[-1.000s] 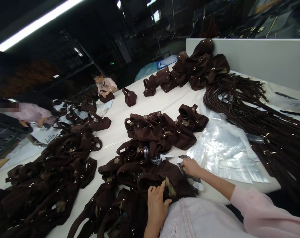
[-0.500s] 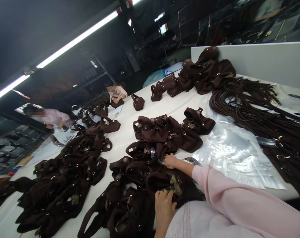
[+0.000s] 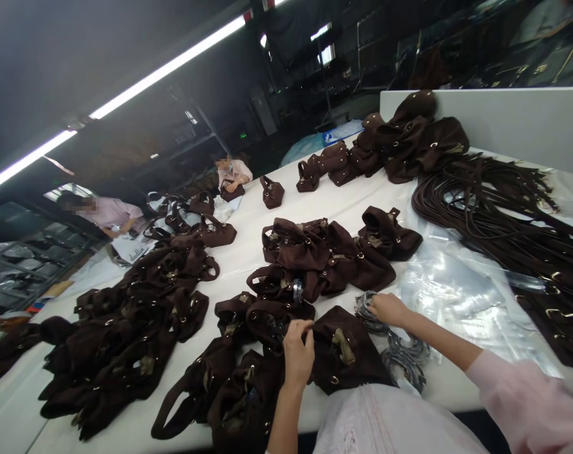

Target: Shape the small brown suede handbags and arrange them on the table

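Brown bag [image 3: 346,350] lies at 6 o'clock on the white table [image 3: 343,202], soft and light. Left hand [image 3: 297,353] pinches its top edge; right hand [image 3: 385,309], loosely curled, rests on plastic-wrapped hardware [image 3: 400,353].

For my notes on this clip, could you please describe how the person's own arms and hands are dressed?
Both hands are bare, with no gloves. The right hand leads back along a bare forearm to a loose pale pink fabric sleeve pushed up the arm. The left hand shows a bare forearm with no sleeve in view.
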`<action>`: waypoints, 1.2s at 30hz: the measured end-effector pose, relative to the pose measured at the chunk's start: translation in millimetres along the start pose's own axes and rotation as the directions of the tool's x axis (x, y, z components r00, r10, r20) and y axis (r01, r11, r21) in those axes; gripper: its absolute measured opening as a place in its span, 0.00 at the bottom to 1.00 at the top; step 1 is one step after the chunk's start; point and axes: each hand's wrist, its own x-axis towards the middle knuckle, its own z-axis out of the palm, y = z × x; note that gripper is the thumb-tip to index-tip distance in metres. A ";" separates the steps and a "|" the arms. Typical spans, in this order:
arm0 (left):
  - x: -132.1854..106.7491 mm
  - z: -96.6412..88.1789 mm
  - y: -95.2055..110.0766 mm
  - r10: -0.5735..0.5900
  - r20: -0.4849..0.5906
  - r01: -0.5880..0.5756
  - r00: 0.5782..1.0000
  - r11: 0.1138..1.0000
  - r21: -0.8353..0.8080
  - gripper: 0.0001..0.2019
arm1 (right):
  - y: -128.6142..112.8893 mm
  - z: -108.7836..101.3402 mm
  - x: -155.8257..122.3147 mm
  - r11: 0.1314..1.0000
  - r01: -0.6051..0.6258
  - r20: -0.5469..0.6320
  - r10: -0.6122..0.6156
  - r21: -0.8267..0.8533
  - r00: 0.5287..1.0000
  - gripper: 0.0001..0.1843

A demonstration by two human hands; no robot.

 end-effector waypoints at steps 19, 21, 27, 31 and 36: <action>150.3 63.7 -39.6 -0.462 -0.187 0.499 0.867 0.809 0.312 0.19 | 59.8 59.7 -167.5 0.827 -0.266 -0.370 0.478 0.495 0.797 0.22; 147.8 68.5 -40.2 -0.487 -0.252 0.544 0.836 0.799 0.257 0.19 | 64.6 67.0 -159.1 0.818 -0.253 -0.369 0.479 0.516 0.797 0.22; 139.7 51.2 -33.1 -0.486 -0.300 0.544 0.821 0.825 0.151 0.15 | 43.9 67.3 -146.4 0.811 -0.156 -0.363 0.413 0.564 0.835 0.21; 131.4 2.1 -7.2 -0.379 -0.349 0.427 0.857 0.902 0.069 0.11 | 35.5 70.2 -149.8 0.760 -0.148 -0.327 0.435 0.632 0.839 0.21; 97.2 -30.4 42.7 -0.290 -0.384 0.261 0.876 0.957 -0.128 0.14 | -2.3 42.6 -130.7 0.403 -0.048 -0.107 0.355 0.914 0.929 0.27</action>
